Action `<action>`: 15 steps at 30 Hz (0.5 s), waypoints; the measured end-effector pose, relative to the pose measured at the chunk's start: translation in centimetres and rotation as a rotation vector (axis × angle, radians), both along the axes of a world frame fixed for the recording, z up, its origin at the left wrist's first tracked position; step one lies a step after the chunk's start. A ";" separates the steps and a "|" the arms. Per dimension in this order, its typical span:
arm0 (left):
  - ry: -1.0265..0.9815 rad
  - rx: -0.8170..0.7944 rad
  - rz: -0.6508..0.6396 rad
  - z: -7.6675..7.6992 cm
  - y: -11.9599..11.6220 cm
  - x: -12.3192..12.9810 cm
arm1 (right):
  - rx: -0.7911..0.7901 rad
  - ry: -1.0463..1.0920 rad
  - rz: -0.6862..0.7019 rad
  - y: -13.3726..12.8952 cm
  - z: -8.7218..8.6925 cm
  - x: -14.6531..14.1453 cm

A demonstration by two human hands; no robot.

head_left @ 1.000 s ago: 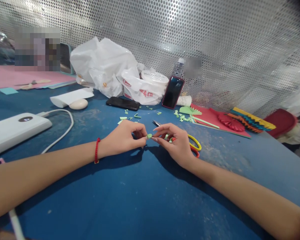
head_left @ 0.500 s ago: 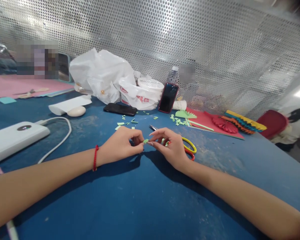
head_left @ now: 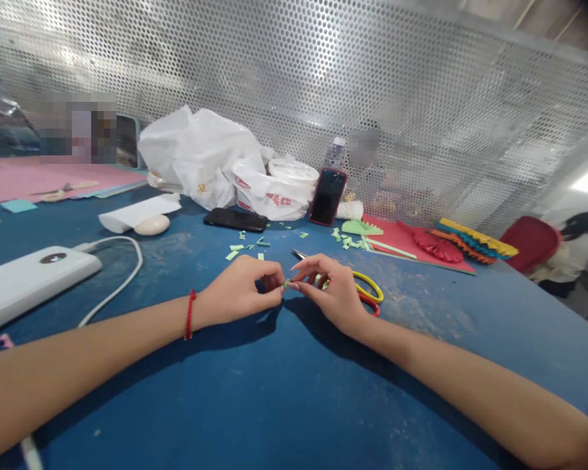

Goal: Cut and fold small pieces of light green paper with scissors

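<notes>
Between the fingertips of both hands is a tiny green paper piece (head_left: pixel 287 283), mostly covered by the fingers. My left hand (head_left: pixel 242 287), with a red cord on its wrist, pinches it from the left. My right hand (head_left: pixel 330 287) pinches it from the right with thumb and forefinger. Under and behind the right hand lie scissors (head_left: pixel 371 287) with yellow and red handles, their metal tip showing past the fingers. Small green paper scraps (head_left: pixel 235 250) are scattered on the blue table (head_left: pixel 225 391) beyond my hands, with another pile of scraps (head_left: pixel 345 241) further right.
Beyond lie a black phone (head_left: pixel 235 220), a propped phone (head_left: pixel 328 196), white plastic bags (head_left: pixel 206 156) and a bottle (head_left: pixel 336 151). At left are a white power bank (head_left: pixel 34 284) with a cable and a pale oval object (head_left: pixel 151 225). Folded colored paper (head_left: pixel 475 238) and red sheets (head_left: pixel 387 228) lie right.
The green paper piece shows less between the fingertips, which have drawn slightly closer together. The camera view has tilted a little; other things stay where they were.
</notes>
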State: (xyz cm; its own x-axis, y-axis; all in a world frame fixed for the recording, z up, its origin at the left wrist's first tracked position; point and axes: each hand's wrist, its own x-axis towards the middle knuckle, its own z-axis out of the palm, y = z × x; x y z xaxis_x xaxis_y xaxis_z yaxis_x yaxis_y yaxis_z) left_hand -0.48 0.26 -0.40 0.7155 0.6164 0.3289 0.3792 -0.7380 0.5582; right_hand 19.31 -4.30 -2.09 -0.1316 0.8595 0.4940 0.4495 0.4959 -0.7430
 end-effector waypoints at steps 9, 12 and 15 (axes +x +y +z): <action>-0.014 -0.131 -0.003 0.2 0.1 0.1 | -0.012 0.001 -0.009 0.1 0.0 -0.1; -0.015 -0.143 0.008 0.2 0.1 0.1 | 0.013 -0.016 -0.010 0.0 0.0 -0.1; -0.018 -0.150 0.024 0.0 0.1 0.2 | 0.064 -0.046 -0.010 0.0 -0.1 -0.1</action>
State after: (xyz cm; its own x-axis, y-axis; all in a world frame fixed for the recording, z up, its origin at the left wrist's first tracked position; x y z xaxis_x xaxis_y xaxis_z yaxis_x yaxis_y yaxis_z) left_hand -0.31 0.35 -0.39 0.6946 0.6766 0.2445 0.3844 -0.6363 0.6688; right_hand 19.20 -4.29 -2.16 -0.1467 0.8280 0.5412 0.4878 0.5365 -0.6886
